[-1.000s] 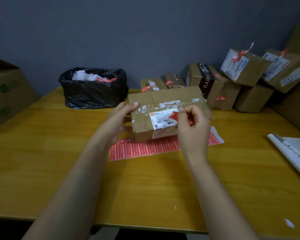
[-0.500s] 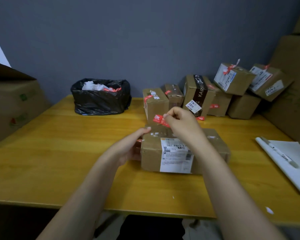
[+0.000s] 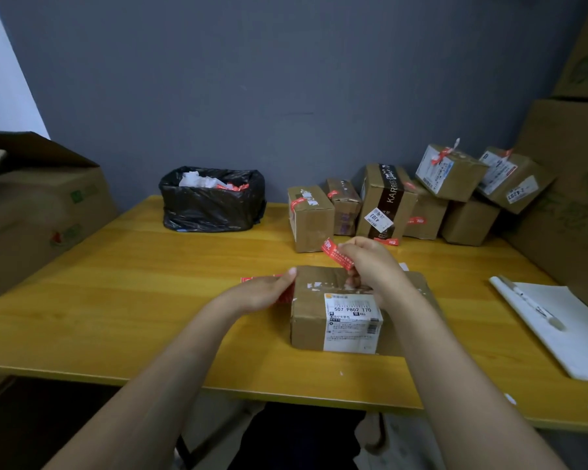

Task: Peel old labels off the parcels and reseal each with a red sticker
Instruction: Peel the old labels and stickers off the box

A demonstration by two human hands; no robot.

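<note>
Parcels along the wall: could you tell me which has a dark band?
The tall upright parcel mid-row; it alone bears a dark brown lettered band down its face.

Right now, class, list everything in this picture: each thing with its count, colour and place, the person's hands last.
table: one, yellow, under everything.
parcel: one, brown, table centre.
red sticker: one, red, above parcel.
sticker sheet: one, red, beneath parcel's left end.
bin bag: one, black, back centre.
stacked parcels: seven, brown, back right.
large cartons: at least three, brown, both sides.
paper: one, white, right edge.
pen: one, pale, on paper.
left hand: touching parcel's left end.
right hand: pinching red sticker.
</note>
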